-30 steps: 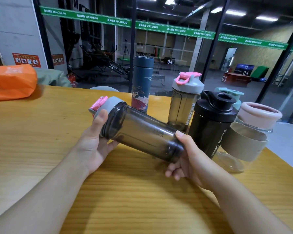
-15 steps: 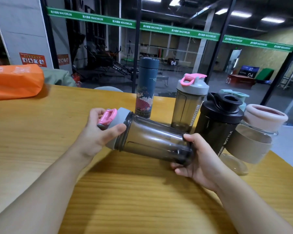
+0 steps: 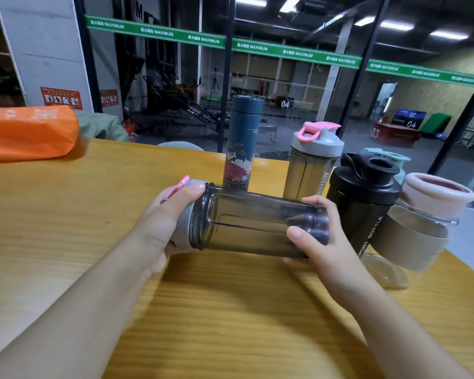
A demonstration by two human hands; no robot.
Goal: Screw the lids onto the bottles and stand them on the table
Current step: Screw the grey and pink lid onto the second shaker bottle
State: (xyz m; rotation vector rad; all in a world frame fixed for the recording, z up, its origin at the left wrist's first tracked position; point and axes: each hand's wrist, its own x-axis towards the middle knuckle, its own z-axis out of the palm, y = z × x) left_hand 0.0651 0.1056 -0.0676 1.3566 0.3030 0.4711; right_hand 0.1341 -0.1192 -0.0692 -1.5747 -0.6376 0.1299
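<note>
I hold a smoky transparent shaker bottle [image 3: 252, 220] lying sideways above the wooden table [image 3: 66, 214]. My left hand [image 3: 166, 217] grips its grey lid [image 3: 182, 228], whose pink flip tab [image 3: 179, 184] sticks up past my fingers. My right hand [image 3: 315, 233] grips the bottle's base end, thumb on the near side. Behind stand a blue flask [image 3: 242, 143], a matching grey-lidded shaker [image 3: 312, 162], a black sport bottle [image 3: 364, 198], a glass jar with a pink cap [image 3: 424, 222], and a mint-lidded bottle [image 3: 389, 157], mostly hidden.
An orange bag [image 3: 25, 132] lies at the table's far left, with green cloth [image 3: 101, 127] behind it. A glass wall [image 3: 285, 77] runs along the table's far edge. The table's right edge [image 3: 471, 266] drops off beside the jar.
The bottle has swung from tilted to nearly level and nearer to me. My left hand has wrapped further round the lid, covering most of it. My right hand's thumb now shows on the base.
</note>
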